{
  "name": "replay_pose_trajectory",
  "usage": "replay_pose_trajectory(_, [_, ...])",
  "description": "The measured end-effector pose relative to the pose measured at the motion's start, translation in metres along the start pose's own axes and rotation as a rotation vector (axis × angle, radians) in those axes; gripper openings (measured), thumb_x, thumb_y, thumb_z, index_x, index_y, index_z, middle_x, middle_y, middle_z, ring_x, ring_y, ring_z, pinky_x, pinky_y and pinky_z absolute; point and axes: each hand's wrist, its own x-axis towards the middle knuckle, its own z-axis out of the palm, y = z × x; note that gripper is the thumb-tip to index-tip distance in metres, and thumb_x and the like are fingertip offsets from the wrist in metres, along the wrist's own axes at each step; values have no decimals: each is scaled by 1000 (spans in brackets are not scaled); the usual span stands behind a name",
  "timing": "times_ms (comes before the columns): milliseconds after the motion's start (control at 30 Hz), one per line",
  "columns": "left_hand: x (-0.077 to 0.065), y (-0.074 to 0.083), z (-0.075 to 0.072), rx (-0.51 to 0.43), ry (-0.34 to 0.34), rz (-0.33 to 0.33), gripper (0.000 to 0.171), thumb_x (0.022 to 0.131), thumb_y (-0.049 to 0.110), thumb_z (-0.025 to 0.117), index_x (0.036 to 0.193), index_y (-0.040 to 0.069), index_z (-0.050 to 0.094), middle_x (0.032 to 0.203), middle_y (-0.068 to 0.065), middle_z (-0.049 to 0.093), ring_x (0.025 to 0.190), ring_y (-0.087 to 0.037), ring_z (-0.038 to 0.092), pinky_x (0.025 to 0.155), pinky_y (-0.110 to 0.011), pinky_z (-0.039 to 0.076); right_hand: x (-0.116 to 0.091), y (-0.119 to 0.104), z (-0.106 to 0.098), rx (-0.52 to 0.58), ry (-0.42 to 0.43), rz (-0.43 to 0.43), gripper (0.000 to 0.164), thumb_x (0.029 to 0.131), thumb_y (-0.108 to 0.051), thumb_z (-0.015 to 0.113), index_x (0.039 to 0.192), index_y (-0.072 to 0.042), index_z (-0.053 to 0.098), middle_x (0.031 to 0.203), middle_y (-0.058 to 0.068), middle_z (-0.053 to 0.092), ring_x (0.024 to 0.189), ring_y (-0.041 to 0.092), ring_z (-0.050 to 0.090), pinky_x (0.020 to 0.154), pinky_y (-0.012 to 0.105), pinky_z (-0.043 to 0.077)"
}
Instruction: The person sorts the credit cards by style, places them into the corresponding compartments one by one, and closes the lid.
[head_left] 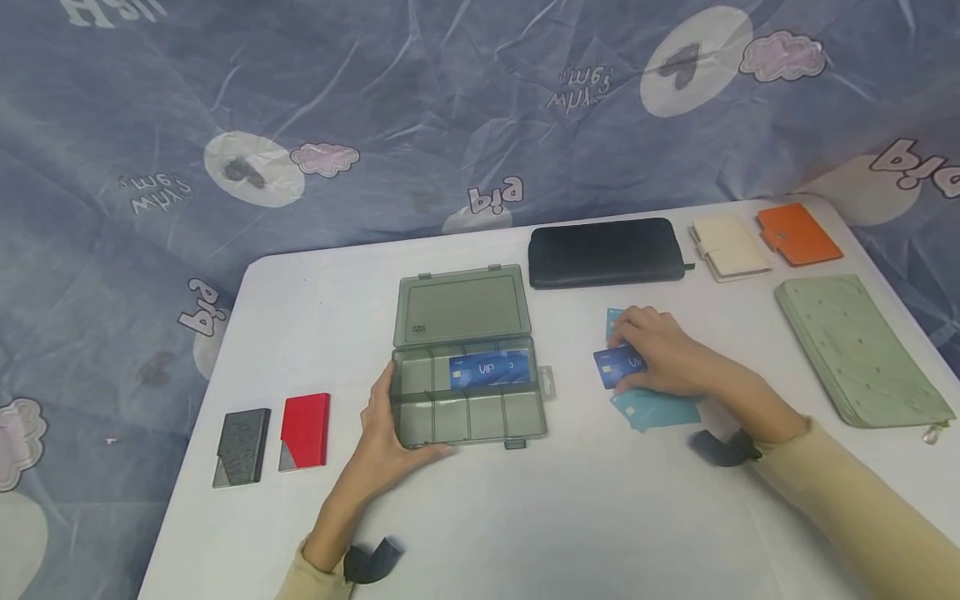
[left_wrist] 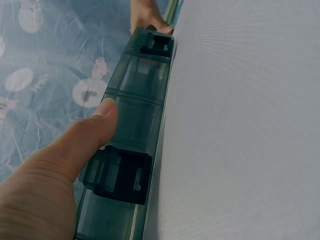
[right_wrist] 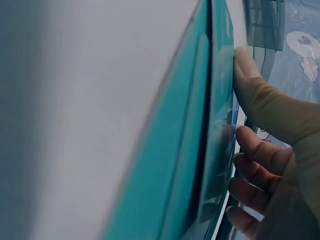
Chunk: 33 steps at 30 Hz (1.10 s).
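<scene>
A translucent green divided plastic box (head_left: pixel 486 419) lies with its lid (head_left: pixel 463 307) folded back. Dark blue VIP cards (head_left: pixel 480 371) overlap one another in its rear compartments. My left hand (head_left: pixel 382 446) holds the box's near left corner, fingers along the side; its thumb (left_wrist: pixel 106 116) presses the front wall beside a latch (left_wrist: pixel 125 175). Over to the right, my right hand (head_left: pixel 663 354) holds a dark blue card (head_left: pixel 613 367) by its edges between thumb and fingers. Teal cards (head_left: pixel 656 410) lie fanned out beneath that hand, and another light blue card (head_left: pixel 612 317) shows behind it.
A black zip wallet (head_left: pixel 606 254) lies behind the box. Cream (head_left: pixel 729 246) and orange (head_left: pixel 801 235) card holders sit at the back right, above a green pouch (head_left: pixel 862 350). Black (head_left: pixel 242 447) and red (head_left: pixel 305 431) card cases lie at left. Printed fabric hangs behind the white table.
</scene>
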Motion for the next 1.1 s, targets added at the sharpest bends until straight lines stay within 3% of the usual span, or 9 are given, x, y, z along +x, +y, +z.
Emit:
replay_pose_trajectory(200, [0,0,0,-3,-1,2,128,57,48,85,150,16,2,150,-8,18,131,-27,24,97,-55,22,9,0,-1,-12,-87,69,54,62,-39,84,99,-13,55,98,0,47,96,20,38,80,41,28])
replay_pose_trajectory(367, [0,-1,1,-8,1,2,128,56,48,85,150,17,2,150,-7,19,131,-26,25,98,-53,20,11,0,-2,16,-106,83,45,66,-35,82,93,-15,53,92,-1,46,91,19,37,78,40,27])
replay_pose_trajectory(567, [0,-1,0,-2,4,3,129,56,48,85,150,17,2,151,-7,18,132,-26,23,98,-55,22,9,4,3,19,-62,72,39,74,-34,77,103,-15,58,97,-2,52,92,17,41,80,39,32])
replay_pose_trajectory(800, [1,-1,-2,7,-2,9,128,57,49,84,150,16,2,150,-8,18,131,-25,23,98,-55,21,-6,11,1,-36,9,15,67,62,-39,84,119,-16,56,116,5,48,105,23,41,83,42,32])
replay_pose_trajectory(1100, [1,-3,-1,-3,-2,11,128,57,49,84,150,17,2,150,-9,19,131,-27,23,96,-56,23,-16,8,-2,-48,60,-93,45,72,-32,79,115,-25,66,122,7,52,112,27,43,88,47,33])
